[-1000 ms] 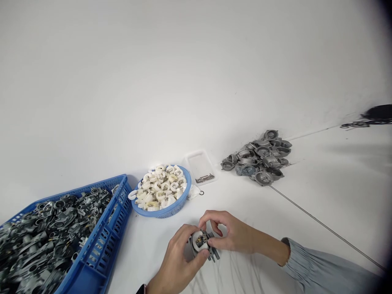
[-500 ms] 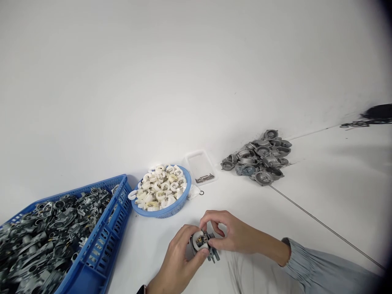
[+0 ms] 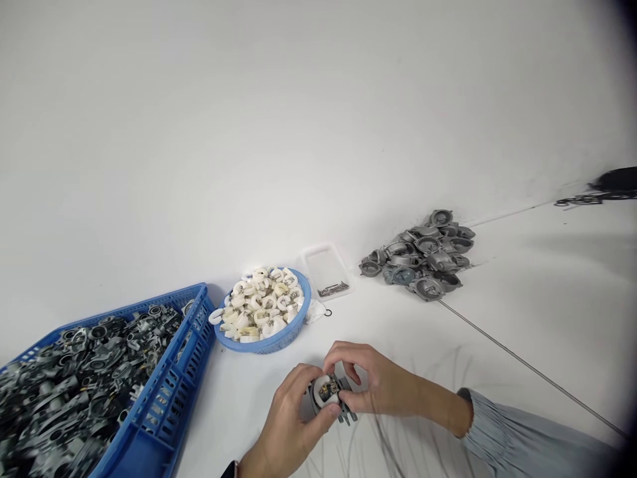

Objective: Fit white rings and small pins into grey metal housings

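Low in the middle, my left hand (image 3: 293,418) is closed around a grey metal carburetor body (image 3: 345,385), with the thumb in front and the fingers behind. A white ring-shaped float (image 3: 321,393) sits on top of it, with small brass-coloured parts inside the ring. From the right, my right hand (image 3: 365,378) curls over the same carburetor. Its thumb and forefinger touch the float's hinge side; whether a small pin is between the fingertips is hidden.
A blue crate (image 3: 196,352) of carburetor bodies stands left, beside a blue basket (image 3: 279,344) heaped with white floats. Behind are a clear tray (image 3: 318,262) with small metal pins and a pile of grey float bowls (image 3: 428,245). A thin rod (image 3: 522,362) crosses the right side.
Both hands and the carburetor stay nearly in place. Dark blurred strands have spread across the lower part of the view.
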{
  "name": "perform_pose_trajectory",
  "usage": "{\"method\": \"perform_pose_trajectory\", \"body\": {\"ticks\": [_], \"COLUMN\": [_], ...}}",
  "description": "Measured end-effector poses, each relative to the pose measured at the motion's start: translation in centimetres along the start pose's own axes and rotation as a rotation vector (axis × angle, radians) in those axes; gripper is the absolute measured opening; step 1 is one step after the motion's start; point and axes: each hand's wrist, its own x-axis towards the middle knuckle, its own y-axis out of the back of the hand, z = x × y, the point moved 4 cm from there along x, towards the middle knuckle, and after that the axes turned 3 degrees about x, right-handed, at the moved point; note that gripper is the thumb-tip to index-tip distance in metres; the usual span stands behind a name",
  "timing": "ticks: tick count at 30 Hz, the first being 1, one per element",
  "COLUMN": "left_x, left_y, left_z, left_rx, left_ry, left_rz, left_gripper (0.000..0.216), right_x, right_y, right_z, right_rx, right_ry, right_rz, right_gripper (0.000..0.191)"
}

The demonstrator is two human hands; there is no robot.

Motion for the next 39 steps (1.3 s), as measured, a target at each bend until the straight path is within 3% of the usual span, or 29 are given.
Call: {"method": "perform_pose_trajectory", "body": {"ticks": [9, 15, 23, 35, 39], "left_x": [0.02, -0.07, 0.1, 0.05, -0.09], "left_y": [0.0, -0.09, -0.04, 0.08, 0.14], "left_z": [0.23, -0.06, 0.2, 0.07, 0.14], "left_rx": [-0.008, 0.007, 0.011, 0.012, 0.03], "left_ry": [0.025, 0.017, 0.018, 0.043, 0.044], "left_rz": [0.002, 0.01, 0.013, 0.014, 0.016], "left_gripper": [0.024, 0.036, 0.028, 0.032, 0.042], "right_x": [-0.13, -0.12, -0.2, -0.14, -0.11], "right_y": [-0.2, -0.13, -0.15, -0.19, -0.13], "right_z": [0.46, 0.29, -0.07, 0.35, 0.17], "right_rx": [-0.033, -0.013, 0.012, -0.029, -0.027], "right_ry": [-0.009, -0.016, -0.049, -0.045, -0.056], "right_rz": [0.011, 0.019, 0.038, 0.034, 0.011], "right_gripper": [0.041, 0.038, 0.037, 0.039, 0.041]}}
